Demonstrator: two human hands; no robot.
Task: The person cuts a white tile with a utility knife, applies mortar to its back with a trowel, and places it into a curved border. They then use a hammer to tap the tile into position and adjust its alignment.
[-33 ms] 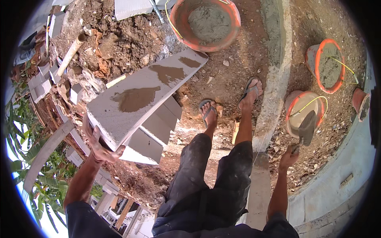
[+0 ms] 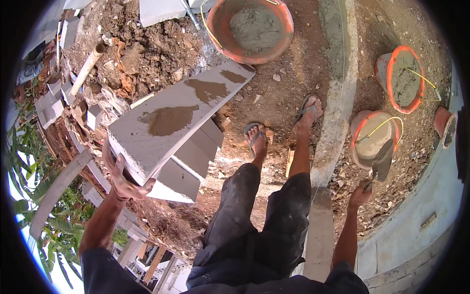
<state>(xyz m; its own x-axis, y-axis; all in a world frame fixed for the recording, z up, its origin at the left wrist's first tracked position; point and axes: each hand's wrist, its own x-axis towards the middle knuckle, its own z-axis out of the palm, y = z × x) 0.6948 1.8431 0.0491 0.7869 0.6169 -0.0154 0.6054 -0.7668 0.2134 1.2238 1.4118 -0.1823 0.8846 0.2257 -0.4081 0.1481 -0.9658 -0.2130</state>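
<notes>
My left hand [image 2: 128,182] grips the near end of a long, light grey block [image 2: 147,147] marked with brown wet patches, above a stack of similar blocks [image 2: 184,179]. My right hand [image 2: 361,195] is closed round the handle of a trowel [image 2: 383,159], whose blade overlaps a bucket [image 2: 363,131] holding greyish liquid and fitted with a yellow handle. Farther right another bucket [image 2: 406,82] holds grey mortar, and a wide orange tub [image 2: 249,30] of mortar sits beyond the block's far end.
A concrete strip [image 2: 336,122] with a thin string runs right of my sandalled feet. A blue-grey wall [image 2: 411,235] curves along the right edge. On the left lie rubble [image 2: 166,44], a pipe [image 2: 87,67] and more blocks [image 2: 49,110]; a small pot [image 2: 445,126] is at far right.
</notes>
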